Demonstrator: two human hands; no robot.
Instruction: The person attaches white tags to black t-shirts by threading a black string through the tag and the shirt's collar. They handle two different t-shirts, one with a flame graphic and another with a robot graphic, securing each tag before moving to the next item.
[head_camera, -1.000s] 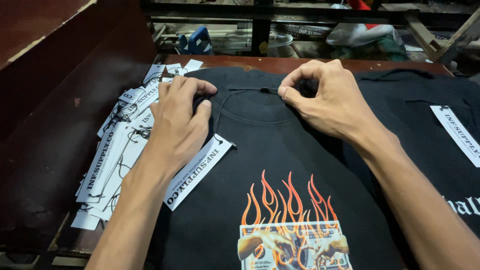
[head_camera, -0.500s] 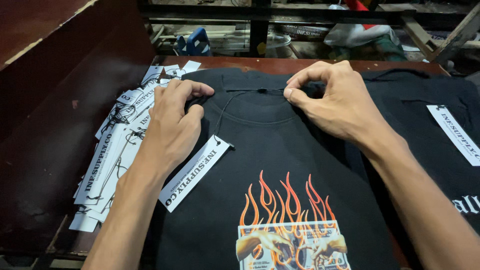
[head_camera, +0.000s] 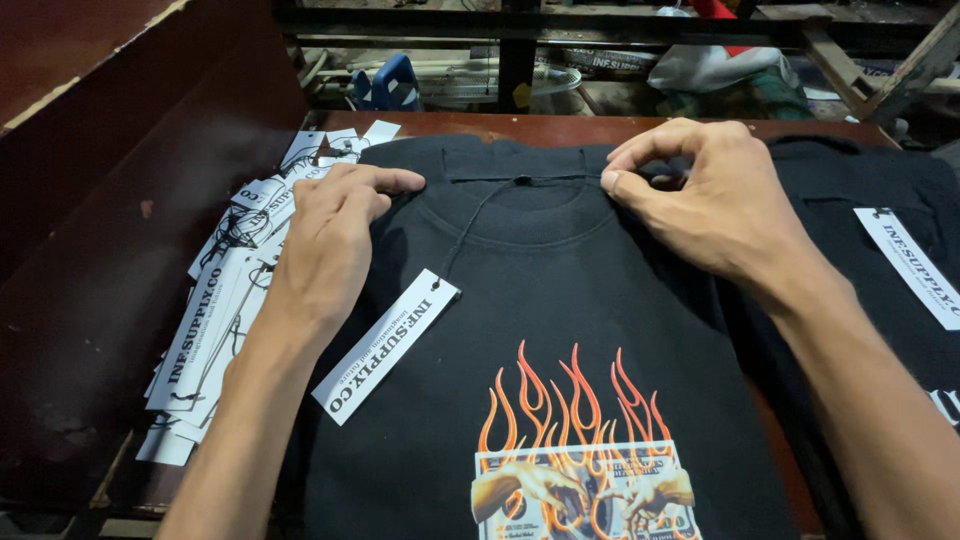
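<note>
1. Black T-shirt (head_camera: 560, 330): lies flat on the wooden table (head_camera: 560, 126) under both your hands. Its long axis runs from you toward the far edge, neck opening pointing away from you, flame print (head_camera: 575, 420) nearest you.
2. White paper tag (head_camera: 387, 345): a long strip resting on the shirt's chest, tied by a thin black string (head_camera: 470, 225) to the collar. Its long axis is diagonal, the near end pointing to your lower left.
3. Your left hand (head_camera: 330, 235): palm down on the shirt's left shoulder, fingers extended and loose, gripping nothing.
4. Your right hand (head_camera: 705, 200): thumb and forefinger pinched shut on the collar seam, right of the neck opening.
5. Heap of spare tags (head_camera: 215, 320): just left of the shirt, partly under your left wrist.
6. Second black shirt (head_camera: 880, 215): at your right, carrying its own white tag.
</note>
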